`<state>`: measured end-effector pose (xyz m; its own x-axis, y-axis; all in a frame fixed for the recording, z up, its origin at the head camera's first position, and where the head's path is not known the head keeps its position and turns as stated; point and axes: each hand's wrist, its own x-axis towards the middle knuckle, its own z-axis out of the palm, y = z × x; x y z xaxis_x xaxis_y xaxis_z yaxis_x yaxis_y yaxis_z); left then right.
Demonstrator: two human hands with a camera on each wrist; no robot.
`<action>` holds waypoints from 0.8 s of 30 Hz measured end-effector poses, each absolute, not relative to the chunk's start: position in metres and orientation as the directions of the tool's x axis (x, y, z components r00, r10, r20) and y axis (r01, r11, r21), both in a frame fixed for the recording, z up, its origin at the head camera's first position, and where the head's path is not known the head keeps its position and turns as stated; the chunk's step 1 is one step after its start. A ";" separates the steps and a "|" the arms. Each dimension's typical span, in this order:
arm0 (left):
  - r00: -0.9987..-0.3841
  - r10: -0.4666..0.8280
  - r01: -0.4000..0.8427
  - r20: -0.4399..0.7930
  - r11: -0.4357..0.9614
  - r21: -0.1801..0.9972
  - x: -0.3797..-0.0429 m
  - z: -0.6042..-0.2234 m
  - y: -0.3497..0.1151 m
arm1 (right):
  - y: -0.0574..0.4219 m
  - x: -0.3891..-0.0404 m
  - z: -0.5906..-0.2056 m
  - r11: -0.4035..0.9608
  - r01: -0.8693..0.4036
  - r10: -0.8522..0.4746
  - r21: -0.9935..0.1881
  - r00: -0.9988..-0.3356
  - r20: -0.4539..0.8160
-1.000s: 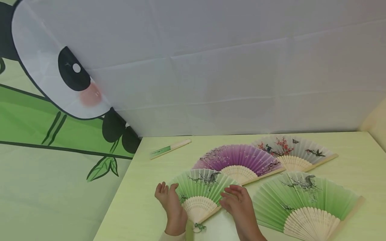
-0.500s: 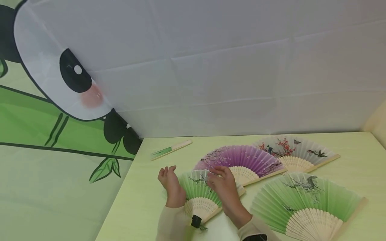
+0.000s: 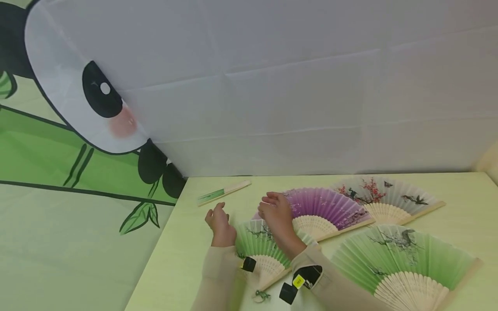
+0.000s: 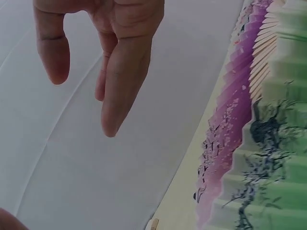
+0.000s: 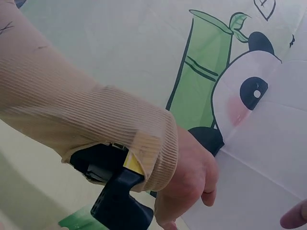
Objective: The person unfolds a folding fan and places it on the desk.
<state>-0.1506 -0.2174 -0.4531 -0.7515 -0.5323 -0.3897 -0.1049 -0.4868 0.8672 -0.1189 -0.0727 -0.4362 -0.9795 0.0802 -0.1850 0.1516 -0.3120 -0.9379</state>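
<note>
My left hand hovers left of a spread green folding fan, its fingers loosely bent around nothing. Over the right part of that fan reaches my right arm, with the right hand raised in front of the purple fan. In the left wrist view, the right hand hangs with fingers relaxed and holds nothing. The right wrist view shows the sleeved left arm and left hand, its fingers partly hidden. Beyond both hands lies a folded green-and-wood fan.
A white fan with red blossoms is spread at the back right. Nearer on the right lies a larger green fan. A white panda-printed cloth stands behind the pale table. A green tassel hangs off the small fan.
Both hands have moved forward, away from the small green fan's handle toward the table's back. The right hand has also shifted left. The fans stay where they were.
</note>
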 end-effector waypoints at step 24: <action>-0.698 -0.652 0.019 -0.296 -0.430 0.902 -0.224 -0.459 -0.221 | -0.102 -0.162 -0.427 -0.165 0.171 0.085 -0.971 -0.979 -0.186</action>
